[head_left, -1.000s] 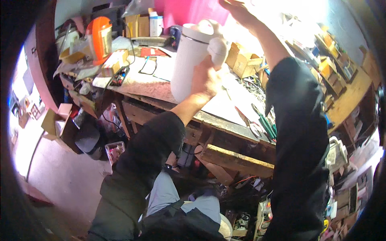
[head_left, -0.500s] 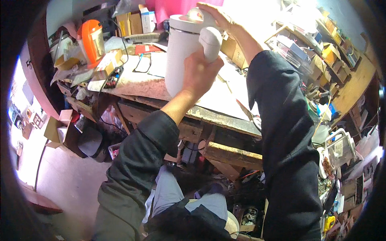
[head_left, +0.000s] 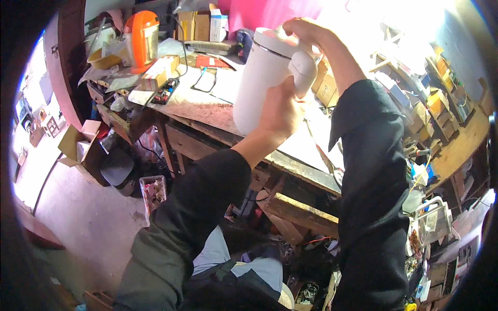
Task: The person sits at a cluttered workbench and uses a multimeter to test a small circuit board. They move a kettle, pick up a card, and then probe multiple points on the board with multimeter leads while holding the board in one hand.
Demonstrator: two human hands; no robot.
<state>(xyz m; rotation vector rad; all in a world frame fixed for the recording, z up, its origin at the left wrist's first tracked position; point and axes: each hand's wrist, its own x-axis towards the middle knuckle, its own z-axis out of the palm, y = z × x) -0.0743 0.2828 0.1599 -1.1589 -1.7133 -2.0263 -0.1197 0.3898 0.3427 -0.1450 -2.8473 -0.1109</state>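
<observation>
Cluttered wooden workbench point(head_left: 210, 113): at its front, I watch the left hand point(head_left: 282, 111) gripping a white cylindrical jug point(head_left: 254, 85) by its rounded handle point(head_left: 305, 70); the right hand point(head_left: 312, 34), clear a second ago, curls at its round lid point(head_left: 271, 40), pinch uncertain, so both are occupied.

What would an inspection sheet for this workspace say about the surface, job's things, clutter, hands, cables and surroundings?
Surface: worktable with a reddish-brown patch near its front edge.
Job's things: white jug with a lid and side handle, tilted; whether its base touches the table is unclear.
Clutter: orange appliance and small carton at the left; brown cardboard box behind the jug.
Hands: left hand grips the handle; right hand is at the lid, its exact contact unclear.
Cables: black cable curves beside the carton.
Surroundings: pink sheet behind the table; open box on the floor.
</observation>
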